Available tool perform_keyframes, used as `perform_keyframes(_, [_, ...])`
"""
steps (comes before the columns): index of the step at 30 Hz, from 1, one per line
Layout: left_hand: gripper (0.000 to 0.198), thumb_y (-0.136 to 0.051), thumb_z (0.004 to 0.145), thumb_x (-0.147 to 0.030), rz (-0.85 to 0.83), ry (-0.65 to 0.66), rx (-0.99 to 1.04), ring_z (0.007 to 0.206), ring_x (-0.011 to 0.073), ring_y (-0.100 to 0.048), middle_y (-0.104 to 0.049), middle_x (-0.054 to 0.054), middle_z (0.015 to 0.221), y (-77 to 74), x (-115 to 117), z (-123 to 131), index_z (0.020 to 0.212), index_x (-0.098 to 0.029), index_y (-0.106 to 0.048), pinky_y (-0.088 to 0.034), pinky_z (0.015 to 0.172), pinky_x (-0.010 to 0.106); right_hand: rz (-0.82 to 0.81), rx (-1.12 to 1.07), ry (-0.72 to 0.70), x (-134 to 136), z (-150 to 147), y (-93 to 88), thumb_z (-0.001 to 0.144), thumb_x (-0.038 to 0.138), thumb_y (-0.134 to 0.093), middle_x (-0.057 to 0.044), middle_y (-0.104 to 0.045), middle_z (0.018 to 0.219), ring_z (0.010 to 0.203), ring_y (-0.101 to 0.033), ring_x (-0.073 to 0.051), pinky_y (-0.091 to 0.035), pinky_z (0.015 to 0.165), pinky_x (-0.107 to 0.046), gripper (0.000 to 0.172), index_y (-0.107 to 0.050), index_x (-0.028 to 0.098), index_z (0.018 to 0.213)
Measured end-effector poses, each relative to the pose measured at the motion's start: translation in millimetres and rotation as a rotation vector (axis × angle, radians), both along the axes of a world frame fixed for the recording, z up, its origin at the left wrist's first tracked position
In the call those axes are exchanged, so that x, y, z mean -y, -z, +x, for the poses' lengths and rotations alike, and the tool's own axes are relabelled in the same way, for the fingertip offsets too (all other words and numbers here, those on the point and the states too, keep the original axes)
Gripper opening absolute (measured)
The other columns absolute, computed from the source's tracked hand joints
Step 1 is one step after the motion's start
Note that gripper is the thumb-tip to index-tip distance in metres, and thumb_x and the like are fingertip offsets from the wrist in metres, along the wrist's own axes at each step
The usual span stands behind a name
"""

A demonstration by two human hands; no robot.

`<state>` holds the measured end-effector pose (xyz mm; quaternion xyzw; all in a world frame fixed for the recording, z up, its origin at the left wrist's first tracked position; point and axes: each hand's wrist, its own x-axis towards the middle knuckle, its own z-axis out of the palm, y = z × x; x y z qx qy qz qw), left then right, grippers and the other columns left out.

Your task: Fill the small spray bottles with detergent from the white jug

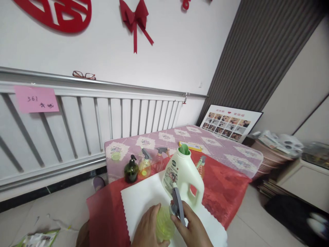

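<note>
My left hand [146, 226] is wrapped round the body of a yellow-green spray bottle [163, 224]. The fingers of my right hand [192, 226] are closed at its neck, on the grey trigger sprayer [178, 203]. Whether the sprayer is fully seated on the neck I cannot tell. Just behind my hands, a large pale-green detergent jug [181, 168] stands upright on a white scalloped mat [138, 197]. A green piece [184, 149] sits in the jug's mouth.
Behind the mat stand a dark green pump bottle [131, 172], a yellow spray bottle [145, 167], a pink one [159, 161] and an orange one [201, 168]. A green cap [116, 156] and a yellow packet [190, 146] lie on the patterned tablecloth [167, 137]. Red cloth [110, 206] lies underneath.
</note>
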<state>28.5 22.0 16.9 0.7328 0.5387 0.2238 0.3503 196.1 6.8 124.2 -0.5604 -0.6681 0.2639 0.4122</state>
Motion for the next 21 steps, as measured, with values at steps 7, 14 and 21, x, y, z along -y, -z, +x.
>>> perform_keyframes(7, [0.106,-0.064,0.055,-0.024,-0.005,0.032,-0.014,0.151,0.0339,-0.035,-0.037,0.023,0.161,-20.1,2.2,-0.8,0.152,0.000,-0.027,-0.028,0.128,0.048,0.009,0.052,-0.007,2.5,-4.5,-3.3,0.083,0.042,-0.064,-0.009,-0.078,0.100,0.096,-0.074,-0.028,-0.059,0.088,-0.037,0.030,-0.075,0.023,0.104])
perform_keyframes(14, [0.107,-0.067,0.054,-0.025,0.006,0.030,0.014,0.150,0.0339,-0.037,-0.040,0.023,0.160,-14.8,2.3,-1.9,0.151,-0.001,-0.029,-0.029,0.128,0.048,-0.015,0.134,0.079,0.4,-10.1,-2.4,0.079,0.043,-0.065,-0.007,-0.077,0.091,0.087,-0.073,-0.027,-0.058,0.082,-0.038,0.025,-0.071,0.023,0.094])
perform_keyframes(21, [0.105,-0.066,0.055,-0.024,0.008,0.030,0.037,0.150,0.0365,-0.036,-0.040,0.024,0.160,-17.1,2.4,-2.8,0.151,-0.002,-0.030,-0.030,0.127,0.051,-0.051,0.038,0.262,-3.1,-18.1,10.1,0.066,0.045,-0.074,-0.005,-0.080,0.087,0.084,-0.074,-0.030,-0.057,0.077,-0.040,0.028,-0.071,0.024,0.085])
